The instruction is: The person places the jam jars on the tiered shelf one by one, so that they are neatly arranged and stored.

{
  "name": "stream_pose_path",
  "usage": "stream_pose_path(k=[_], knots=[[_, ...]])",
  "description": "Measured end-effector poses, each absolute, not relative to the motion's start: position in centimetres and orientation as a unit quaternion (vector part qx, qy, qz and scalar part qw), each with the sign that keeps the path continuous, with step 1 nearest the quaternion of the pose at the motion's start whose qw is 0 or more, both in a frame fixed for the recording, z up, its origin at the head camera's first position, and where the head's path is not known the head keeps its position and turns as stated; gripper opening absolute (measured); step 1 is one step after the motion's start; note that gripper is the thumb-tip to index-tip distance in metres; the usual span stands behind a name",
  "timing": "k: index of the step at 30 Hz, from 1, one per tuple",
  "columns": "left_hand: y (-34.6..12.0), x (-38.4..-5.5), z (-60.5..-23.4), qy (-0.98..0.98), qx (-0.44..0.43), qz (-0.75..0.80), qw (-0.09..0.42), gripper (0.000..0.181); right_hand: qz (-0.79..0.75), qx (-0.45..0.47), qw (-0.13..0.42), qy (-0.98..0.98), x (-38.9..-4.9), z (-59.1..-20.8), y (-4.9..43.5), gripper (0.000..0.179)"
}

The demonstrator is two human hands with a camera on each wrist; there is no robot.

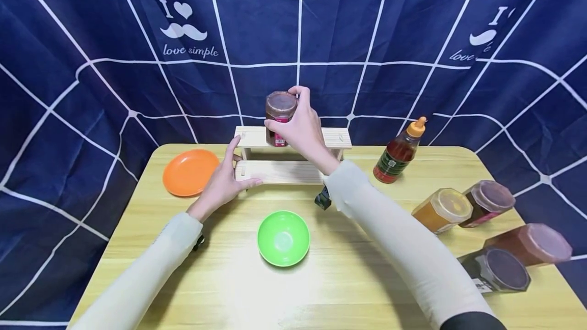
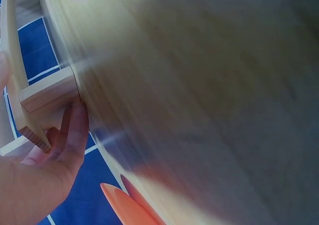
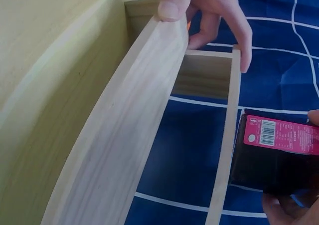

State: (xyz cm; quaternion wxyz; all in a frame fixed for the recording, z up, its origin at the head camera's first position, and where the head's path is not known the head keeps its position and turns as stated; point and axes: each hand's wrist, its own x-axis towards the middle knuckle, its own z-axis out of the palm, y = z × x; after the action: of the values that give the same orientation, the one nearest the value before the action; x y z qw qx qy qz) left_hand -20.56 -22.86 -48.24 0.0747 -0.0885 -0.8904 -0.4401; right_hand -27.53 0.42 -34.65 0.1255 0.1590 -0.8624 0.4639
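A two-step wooden rack (image 1: 284, 172) stands at the back of the table. My left hand (image 1: 222, 179) grips its left end; in the right wrist view the thumb (image 3: 172, 8) lies on the lower step and the fingers reach behind. My right hand (image 1: 303, 127) holds a dark jar (image 1: 277, 107) upright by its sides at the upper step (image 1: 327, 136). A pink label with a barcode shows on the jar (image 3: 264, 167) in the right wrist view, its base right at the upper step's board.
An orange plate (image 1: 190, 172) lies left of the rack, and a green bowl (image 1: 283, 238) sits in front. To the right stand a sauce bottle (image 1: 397, 157) with an orange cap and several lidded jars (image 1: 442, 210). Blue checked cloth (image 1: 330, 24) hangs behind the table.
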Motion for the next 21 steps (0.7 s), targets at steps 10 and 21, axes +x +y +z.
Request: stream_pose_path(k=[10,21], knots=[[-22.5,-19.8,-47.2,-0.886,-0.099,-0.446,0.078,0.131,0.44,0.169,0.133,-0.872,-27.4,-34.9,-0.2,0.089],[-22.5,-19.9,-47.3,-0.885,-0.097,-0.447,0.086,0.13,0.47,0.183,0.069,-0.861,-26.2,-33.7,1.0,0.114]])
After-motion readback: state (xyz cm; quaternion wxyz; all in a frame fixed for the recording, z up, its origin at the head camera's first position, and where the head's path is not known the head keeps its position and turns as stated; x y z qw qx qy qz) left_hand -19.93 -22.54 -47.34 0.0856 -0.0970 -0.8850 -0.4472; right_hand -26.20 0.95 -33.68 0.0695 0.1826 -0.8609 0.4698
